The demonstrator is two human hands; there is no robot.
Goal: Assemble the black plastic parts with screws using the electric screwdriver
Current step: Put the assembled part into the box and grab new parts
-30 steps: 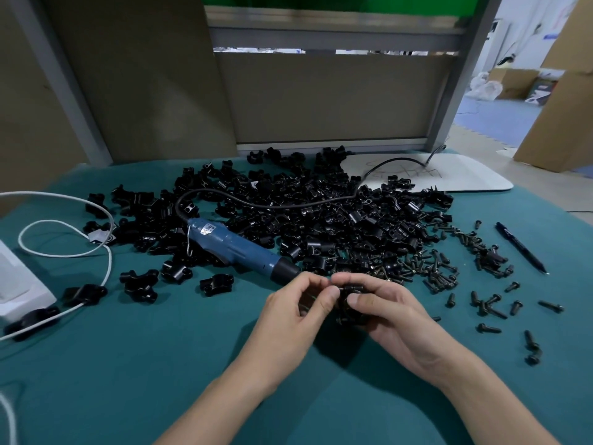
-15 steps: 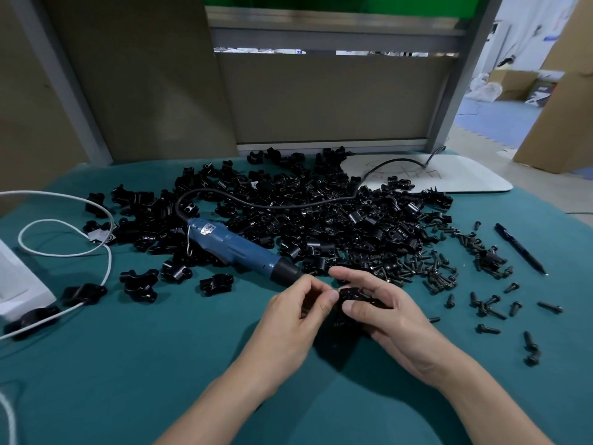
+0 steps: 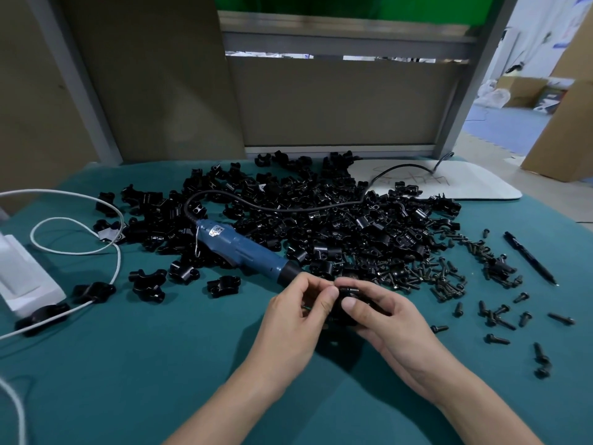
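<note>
Screwdriver (image 3: 239, 250) left of screws (image 3: 446, 277)

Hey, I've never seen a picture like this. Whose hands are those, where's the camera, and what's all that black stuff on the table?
No machine here: a person wears a wide-angle camera on the head, so you look down at their own bare hands. The left hand and the right hand together hold one black plastic part at the fingertips; whether a screw is in there too is hidden. On the green table cover lies a big pile of black parts, with loose screws to its right and a pen beyond them. The blue electric screwdriver lies unheld just beyond the left hand, its cord running back over the pile. A white cable loops at far left.
</note>
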